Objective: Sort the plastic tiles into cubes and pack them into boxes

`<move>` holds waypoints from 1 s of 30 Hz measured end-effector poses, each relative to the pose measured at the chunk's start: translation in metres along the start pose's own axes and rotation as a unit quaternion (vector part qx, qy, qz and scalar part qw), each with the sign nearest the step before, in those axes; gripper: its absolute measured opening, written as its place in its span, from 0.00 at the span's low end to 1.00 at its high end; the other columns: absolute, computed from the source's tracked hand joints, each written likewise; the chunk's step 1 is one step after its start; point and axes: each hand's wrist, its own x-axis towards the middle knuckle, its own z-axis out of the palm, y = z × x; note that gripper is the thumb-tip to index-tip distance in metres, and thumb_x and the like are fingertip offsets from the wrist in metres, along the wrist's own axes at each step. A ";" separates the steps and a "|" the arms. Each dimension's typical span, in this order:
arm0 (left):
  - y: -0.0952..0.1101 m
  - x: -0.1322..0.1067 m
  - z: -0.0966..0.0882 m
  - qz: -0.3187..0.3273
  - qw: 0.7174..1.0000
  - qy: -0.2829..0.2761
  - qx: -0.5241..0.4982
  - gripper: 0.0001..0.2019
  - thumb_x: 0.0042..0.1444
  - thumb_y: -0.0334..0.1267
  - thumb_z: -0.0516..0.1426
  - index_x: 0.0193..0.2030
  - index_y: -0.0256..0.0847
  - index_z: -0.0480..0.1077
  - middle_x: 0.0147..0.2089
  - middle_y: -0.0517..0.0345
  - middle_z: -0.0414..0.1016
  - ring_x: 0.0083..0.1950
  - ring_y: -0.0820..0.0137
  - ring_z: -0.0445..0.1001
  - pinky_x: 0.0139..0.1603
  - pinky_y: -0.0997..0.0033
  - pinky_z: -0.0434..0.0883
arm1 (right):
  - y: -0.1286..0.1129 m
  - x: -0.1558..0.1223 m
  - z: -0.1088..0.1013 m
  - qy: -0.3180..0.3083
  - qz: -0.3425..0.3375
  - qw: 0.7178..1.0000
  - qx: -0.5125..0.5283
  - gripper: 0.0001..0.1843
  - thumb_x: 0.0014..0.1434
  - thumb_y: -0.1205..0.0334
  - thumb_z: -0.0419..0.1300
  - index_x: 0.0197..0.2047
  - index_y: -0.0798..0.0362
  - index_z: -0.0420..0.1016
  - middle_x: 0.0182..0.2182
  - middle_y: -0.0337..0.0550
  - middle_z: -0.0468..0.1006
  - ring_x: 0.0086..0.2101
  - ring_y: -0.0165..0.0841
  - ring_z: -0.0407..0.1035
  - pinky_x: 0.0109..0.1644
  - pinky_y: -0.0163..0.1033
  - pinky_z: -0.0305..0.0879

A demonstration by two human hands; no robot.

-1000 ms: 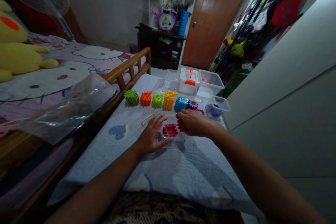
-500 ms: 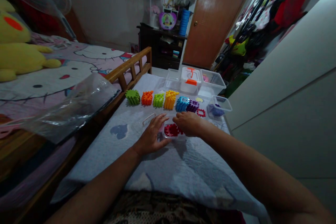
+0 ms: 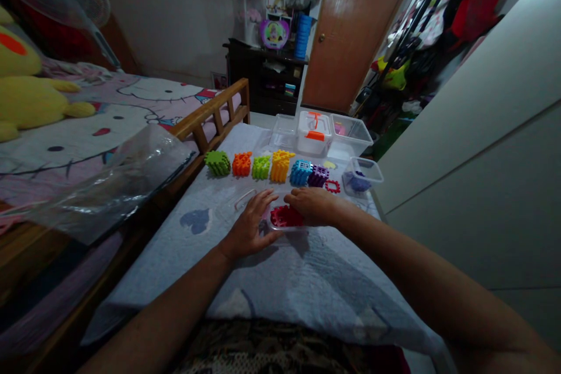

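A small clear plastic container [image 3: 287, 230] with red interlocking plastic pieces [image 3: 284, 216] inside sits on the cloth in front of me. My left hand [image 3: 253, 227] grips its left side, thumb along the near edge and fingers toward the far edge. From the right, my right hand [image 3: 313, 205] reaches over the container with curled fingers down at the red pieces; its fingertips are partly hidden, so what they pinch does not show. Just left of the container lies a clear lid [image 3: 243, 200], partly behind my left hand. A red square frame piece [image 3: 332, 186] rests beyond my right hand.
Stacks of interlocking pieces stand in a row: dark green [image 3: 217, 163], orange [image 3: 241, 164], lime [image 3: 261, 168], yellow [image 3: 280, 166], blue [image 3: 301, 172], purple [image 3: 319, 175]. A container with purple pieces [image 3: 359, 181] and an orange-handled box [image 3: 314, 131] stand behind. A wooden bed rail [image 3: 214, 106] borders the left.
My right hand has lowered and flattened slightly over the red pieces in the container. My left hand keeps its grip. The whole view has shifted a little.
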 end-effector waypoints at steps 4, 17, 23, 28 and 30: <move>0.000 0.001 -0.001 0.003 1.000 -0.002 0.002 0.37 0.57 0.51 0.60 0.70 0.43 0.54 0.71 0.41 0.57 0.71 0.48 0.56 0.71 0.40 0.54 | 0.000 -0.002 -0.002 -0.002 0.005 1.000 0.000 0.19 0.62 0.62 0.60 0.55 0.56 0.68 0.47 0.54 0.77 0.47 0.41 0.75 0.45 0.40 0.70; 0.001 0.000 -0.002 -0.004 1.000 -0.009 0.002 0.38 0.57 0.51 0.60 0.71 0.44 0.53 0.71 0.41 0.56 0.72 0.48 0.56 0.70 0.39 0.54 | 0.004 -0.008 -0.006 0.000 -0.003 0.999 0.032 0.19 0.62 0.61 0.60 0.54 0.58 0.72 0.47 0.55 0.78 0.46 0.41 0.75 0.47 0.41 0.68; 0.000 0.000 0.000 0.000 1.000 -0.007 -0.006 0.37 0.57 0.52 0.60 0.69 0.44 0.54 0.71 0.41 0.56 0.72 0.49 0.55 0.71 0.39 0.53 | 0.007 -0.011 -0.004 0.013 0.009 0.999 0.046 0.19 0.59 0.66 0.60 0.55 0.57 0.72 0.46 0.53 0.77 0.45 0.40 0.75 0.46 0.39 0.68; -0.001 0.000 0.000 0.010 1.000 0.002 -0.012 0.37 0.58 0.52 0.60 0.69 0.43 0.53 0.71 0.41 0.56 0.72 0.50 0.55 0.71 0.40 0.53 | -0.002 -0.008 -0.016 0.038 0.021 0.996 0.077 0.21 0.59 0.68 0.60 0.57 0.57 0.69 0.51 0.55 0.76 0.50 0.42 0.73 0.49 0.41 0.67; -0.001 0.000 0.000 0.016 1.000 0.005 -0.013 0.38 0.58 0.51 0.60 0.70 0.42 0.51 0.70 0.40 0.56 0.72 0.49 0.55 0.71 0.40 0.53 | -0.009 -0.005 -0.020 0.046 0.018 0.994 0.099 0.21 0.60 0.64 0.61 0.55 0.59 0.69 0.50 0.57 0.76 0.50 0.43 0.73 0.50 0.42 0.67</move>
